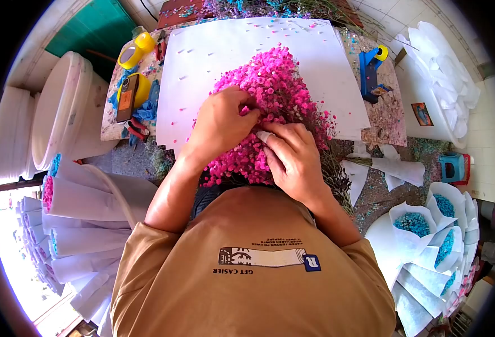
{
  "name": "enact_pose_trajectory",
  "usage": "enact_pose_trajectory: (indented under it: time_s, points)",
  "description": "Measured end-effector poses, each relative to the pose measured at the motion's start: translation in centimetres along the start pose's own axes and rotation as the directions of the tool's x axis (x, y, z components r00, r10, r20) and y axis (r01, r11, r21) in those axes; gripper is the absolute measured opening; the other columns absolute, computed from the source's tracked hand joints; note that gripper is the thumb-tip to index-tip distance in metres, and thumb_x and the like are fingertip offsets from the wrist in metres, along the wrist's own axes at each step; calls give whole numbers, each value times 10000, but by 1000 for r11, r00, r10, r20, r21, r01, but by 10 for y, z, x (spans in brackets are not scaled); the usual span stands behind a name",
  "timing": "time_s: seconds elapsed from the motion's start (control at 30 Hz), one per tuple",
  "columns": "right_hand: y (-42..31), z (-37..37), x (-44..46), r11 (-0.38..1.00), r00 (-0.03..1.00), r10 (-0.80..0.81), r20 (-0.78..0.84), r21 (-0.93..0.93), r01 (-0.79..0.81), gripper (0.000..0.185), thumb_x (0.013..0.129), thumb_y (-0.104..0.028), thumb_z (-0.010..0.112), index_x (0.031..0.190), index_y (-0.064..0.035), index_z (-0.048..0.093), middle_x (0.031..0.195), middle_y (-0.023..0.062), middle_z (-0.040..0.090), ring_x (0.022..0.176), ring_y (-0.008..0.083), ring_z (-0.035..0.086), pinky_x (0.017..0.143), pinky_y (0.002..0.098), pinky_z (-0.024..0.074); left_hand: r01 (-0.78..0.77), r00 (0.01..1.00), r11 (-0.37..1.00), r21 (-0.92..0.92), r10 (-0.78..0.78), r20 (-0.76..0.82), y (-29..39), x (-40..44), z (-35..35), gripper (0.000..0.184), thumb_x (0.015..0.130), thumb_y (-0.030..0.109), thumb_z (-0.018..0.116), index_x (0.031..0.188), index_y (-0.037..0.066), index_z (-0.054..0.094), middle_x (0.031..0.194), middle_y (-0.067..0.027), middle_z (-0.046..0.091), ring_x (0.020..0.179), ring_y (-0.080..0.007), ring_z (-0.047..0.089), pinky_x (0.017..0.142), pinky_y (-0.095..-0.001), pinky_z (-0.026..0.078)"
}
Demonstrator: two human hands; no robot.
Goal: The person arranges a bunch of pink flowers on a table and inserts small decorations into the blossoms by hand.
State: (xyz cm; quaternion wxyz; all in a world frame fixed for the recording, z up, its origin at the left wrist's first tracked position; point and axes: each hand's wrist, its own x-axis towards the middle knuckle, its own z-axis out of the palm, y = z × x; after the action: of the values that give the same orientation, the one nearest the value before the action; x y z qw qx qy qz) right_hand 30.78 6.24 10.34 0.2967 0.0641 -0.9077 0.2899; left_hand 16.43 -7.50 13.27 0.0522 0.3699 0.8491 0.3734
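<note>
A large bunch of bright pink baby's breath lies against my body and over the near part of a stack of white paper sheets. Both hands are in the blossoms, close together. My left hand is curled, thumb and fingers pinched on flower heads, with the fingertips partly hidden. Just to its right, my right hand has its fingers bent around sprigs, and a pale wrap circles one finger. Thin stems show at the bunch's right side.
Tape rolls, a phone and red-handled pliers lie on the table's left. A blue tape dispenser stands right. Wrapped bouquets fill the lower right, others the left. White tubs stand at left.
</note>
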Motion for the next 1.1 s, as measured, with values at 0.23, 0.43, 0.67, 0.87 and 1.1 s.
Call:
enact_pose_trajectory:
  time_s: [0.23, 0.43, 0.67, 0.87, 1.1]
  points:
    - [19, -27, -3, 974, 983, 61, -176, 227, -20, 267, 834, 19, 707, 1094, -38, 718, 1069, 126, 719, 971, 303, 677, 874, 398, 512, 48, 976, 822, -567, -158, -147, 7, -19, -18, 125, 941, 111, 667, 968, -11, 662, 796, -42, 612, 672, -128, 555, 600, -254, 442]
    - [82, -56, -11, 947, 934, 318, -164, 97, -306, 394, 861, -48, 770, 1220, 41, 637, 1164, 182, 694, 1070, 321, 686, 941, 377, 531, -36, 973, 245, -969, 230, 22, -1, -73, -78, 194, 908, 151, 650, 812, 13, 553, 639, -40, 486, 541, -101, 397, 462, -252, 279]
    - [84, -36, 8, 921, 939, 332, 89, 182, -344, 452, 836, -41, 765, 1256, 41, 617, 1122, 165, 718, 1000, 230, 698, 898, 347, 530, -249, 695, 854, -457, 486, 529, 23, -86, -70, 119, 818, 90, 714, 866, 4, 646, 876, -119, 670, 757, -271, 636, 644, -371, 486]
    - [75, -32, 7, 873, 915, 383, 130, 272, -404, 405, 842, -44, 738, 1238, -3, 659, 1137, 206, 720, 1050, 305, 712, 900, 380, 543, -513, 705, 736, -440, 655, 273, 83, -52, -32, 279, 824, 103, 712, 1079, 4, 659, 1092, -140, 683, 1056, -344, 634, 892, -447, 486]
    - [84, -50, 1, 786, 834, 549, 59, 303, -539, 397, 875, -93, 756, 1237, 32, 650, 1096, 165, 740, 1007, 190, 701, 914, 329, 529, -528, 846, 790, 312, 454, 280, 59, -34, 24, 208, 804, 117, 713, 1003, 71, 667, 947, -79, 702, 921, -281, 676, 845, -464, 509]
